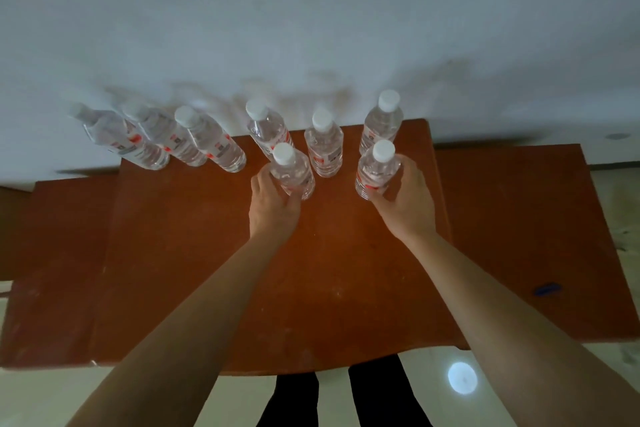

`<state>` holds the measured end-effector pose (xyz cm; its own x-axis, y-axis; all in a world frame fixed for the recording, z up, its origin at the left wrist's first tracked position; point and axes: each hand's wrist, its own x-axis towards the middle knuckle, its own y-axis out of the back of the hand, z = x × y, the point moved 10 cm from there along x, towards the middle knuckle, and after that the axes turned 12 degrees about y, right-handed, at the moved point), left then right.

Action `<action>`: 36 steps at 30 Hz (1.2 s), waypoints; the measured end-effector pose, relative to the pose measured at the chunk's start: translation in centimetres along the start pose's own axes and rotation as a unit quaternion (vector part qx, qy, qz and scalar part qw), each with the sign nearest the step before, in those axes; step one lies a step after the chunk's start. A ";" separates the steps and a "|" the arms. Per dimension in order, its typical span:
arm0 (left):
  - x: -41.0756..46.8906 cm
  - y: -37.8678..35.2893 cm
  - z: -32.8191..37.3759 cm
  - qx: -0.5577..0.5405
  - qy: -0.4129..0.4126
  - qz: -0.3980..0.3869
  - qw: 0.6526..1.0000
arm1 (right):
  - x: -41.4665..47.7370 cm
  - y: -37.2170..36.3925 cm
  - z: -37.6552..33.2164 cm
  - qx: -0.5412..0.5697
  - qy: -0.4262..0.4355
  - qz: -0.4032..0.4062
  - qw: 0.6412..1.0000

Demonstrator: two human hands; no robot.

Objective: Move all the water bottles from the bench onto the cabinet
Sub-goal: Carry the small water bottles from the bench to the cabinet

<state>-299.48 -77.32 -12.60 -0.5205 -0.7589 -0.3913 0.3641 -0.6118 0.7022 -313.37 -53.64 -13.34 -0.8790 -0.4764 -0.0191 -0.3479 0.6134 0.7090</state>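
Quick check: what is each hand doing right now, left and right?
The left hand grips the front-left water bottle.
The right hand grips the front-right water bottle.

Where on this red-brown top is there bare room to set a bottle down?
Bare: the near half of the top, from its front edge to the back row of bottles, left of the left hand and between the forearms. Crowded: the far edge with that row, plus the near-left bottle gripped by the left hand and the near-right bottle gripped by the right hand.
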 end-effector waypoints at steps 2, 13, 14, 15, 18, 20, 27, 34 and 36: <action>-0.8 1.4 0.1 0.053 -0.021 0.004 0.998 | -1.0 1.1 -1.3 -0.035 0.011 -0.014 0.999; -10.3 16.0 4.5 0.260 -0.156 0.166 0.938 | -3.7 7.1 -19.1 -0.194 0.273 0.007 0.942; -12.1 18.3 2.8 0.252 -0.128 0.194 0.940 | -4.3 5.7 -21.4 -0.182 0.306 -0.015 0.934; -13.1 19.0 2.1 0.241 -0.111 0.192 0.945 | -4.7 4.9 -22.1 -0.183 0.314 -0.025 0.931; -18.1 23.2 -3.0 0.208 -0.012 0.242 0.948 | -7.1 0.8 -27.3 -0.164 0.385 -0.075 0.905; -21.9 26.6 -6.7 0.188 0.054 0.292 0.936 | -9.9 -2.1 -32.1 -0.152 0.449 -0.104 0.875; -34.1 40.3 -16.7 0.133 0.154 0.445 0.872 | -22.6 -7.2 -47.8 -0.106 0.578 -0.124 0.800; -49.0 52.8 -30.5 0.130 0.203 0.565 0.789 | -39.1 -13.0 -62.1 -0.058 0.658 -0.111 0.743; -54.3 55.3 -36.8 0.145 0.229 0.575 0.772 | -46.0 -15.8 -66.2 -0.036 0.676 -0.119 0.726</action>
<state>-222.62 -78.18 25.62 0.3700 -0.8028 0.4675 0.1582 0.5503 0.8198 -245.82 -83.13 23.04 0.3441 -0.7767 0.5276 -0.3769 0.4004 0.8352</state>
